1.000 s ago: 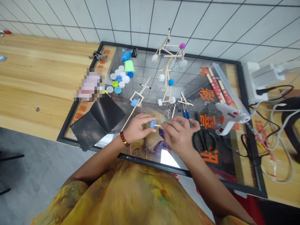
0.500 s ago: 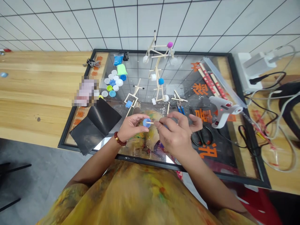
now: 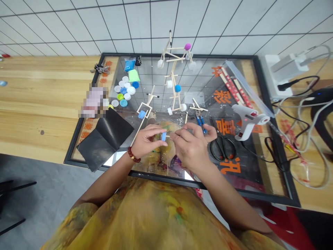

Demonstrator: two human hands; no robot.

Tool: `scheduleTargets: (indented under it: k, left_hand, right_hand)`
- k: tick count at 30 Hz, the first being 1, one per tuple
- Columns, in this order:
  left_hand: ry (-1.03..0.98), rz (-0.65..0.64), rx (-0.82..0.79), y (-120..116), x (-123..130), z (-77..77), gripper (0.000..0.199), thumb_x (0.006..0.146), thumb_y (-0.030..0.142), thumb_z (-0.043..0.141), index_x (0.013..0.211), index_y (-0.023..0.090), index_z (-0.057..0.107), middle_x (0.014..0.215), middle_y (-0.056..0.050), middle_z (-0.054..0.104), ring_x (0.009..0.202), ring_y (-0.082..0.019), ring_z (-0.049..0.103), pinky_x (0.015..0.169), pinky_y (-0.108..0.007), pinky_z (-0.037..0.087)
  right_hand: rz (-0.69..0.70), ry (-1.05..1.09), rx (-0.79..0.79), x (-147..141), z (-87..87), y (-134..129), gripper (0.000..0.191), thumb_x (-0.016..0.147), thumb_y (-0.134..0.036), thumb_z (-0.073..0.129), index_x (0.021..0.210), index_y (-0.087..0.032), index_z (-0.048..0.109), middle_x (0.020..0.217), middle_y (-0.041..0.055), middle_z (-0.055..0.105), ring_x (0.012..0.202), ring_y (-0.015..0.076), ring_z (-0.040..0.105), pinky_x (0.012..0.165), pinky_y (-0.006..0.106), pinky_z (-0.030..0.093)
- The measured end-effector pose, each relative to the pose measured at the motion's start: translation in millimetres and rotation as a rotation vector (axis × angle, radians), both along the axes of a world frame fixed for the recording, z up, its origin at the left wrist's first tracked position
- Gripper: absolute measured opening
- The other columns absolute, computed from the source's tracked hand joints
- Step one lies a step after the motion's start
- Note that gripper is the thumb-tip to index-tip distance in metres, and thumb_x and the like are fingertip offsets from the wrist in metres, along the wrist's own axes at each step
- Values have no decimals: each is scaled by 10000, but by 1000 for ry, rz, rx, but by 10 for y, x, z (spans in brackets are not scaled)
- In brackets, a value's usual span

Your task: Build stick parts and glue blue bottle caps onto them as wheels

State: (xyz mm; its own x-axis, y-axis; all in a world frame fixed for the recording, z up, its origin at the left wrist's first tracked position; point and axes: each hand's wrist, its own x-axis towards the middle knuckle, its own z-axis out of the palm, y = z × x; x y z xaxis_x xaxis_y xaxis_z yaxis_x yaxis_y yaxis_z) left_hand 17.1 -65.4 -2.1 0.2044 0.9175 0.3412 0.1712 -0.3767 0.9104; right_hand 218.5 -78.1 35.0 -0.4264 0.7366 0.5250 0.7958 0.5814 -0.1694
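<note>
Between thumb and fingers, my left hand (image 3: 147,139) pinches a blue bottle cap (image 3: 163,136), turned edge-on. My right hand (image 3: 191,145) is closed on a thin wooden stick (image 3: 168,136), whose end points at the cap; whether they touch I cannot tell. Beyond my hands lies a small frame of sticks (image 3: 144,109) with a blue cap (image 3: 142,114) on it. Farther back stands a taller stick model (image 3: 173,74) with white cap wheels and a blue ball (image 3: 178,88). Loose sticks (image 3: 198,105) lie right of it.
Several bottle caps (image 3: 131,90) lie at the back left, near a black sheet (image 3: 106,135). To the right are blue-handled pliers (image 3: 199,119), black scissors (image 3: 223,148), a white glue gun (image 3: 245,121) with its cord, and a power strip (image 3: 277,78) with cables.
The blue cap in my left hand has turned from showing its open face to edge-on. My right hand, still pinching the stick, has shifted very little.
</note>
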Motion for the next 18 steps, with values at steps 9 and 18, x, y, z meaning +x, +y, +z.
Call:
scheduleTargets:
  k: [9,18]
  left_hand:
    - [127,49,78,-15,25,-26,441,684,459,862,1040,212,786,965,-104,776,948,-218,699,898,-403,553]
    - [145,61,217,12,29,-71,419,686,467,861,1005,207,786,856,-72,777,869,-206,711,889,-402,544]
  right_hand:
    - [60,162,-245,23,-152,90,254,854,-106,563,854,-273,755,851,-8,766,1023,239,577,974,456,211]
    - [66,236,-266,36,-180,119,186,920,-204,595,858,-276,755,854,-21,776,1002,234,594,964,458,236]
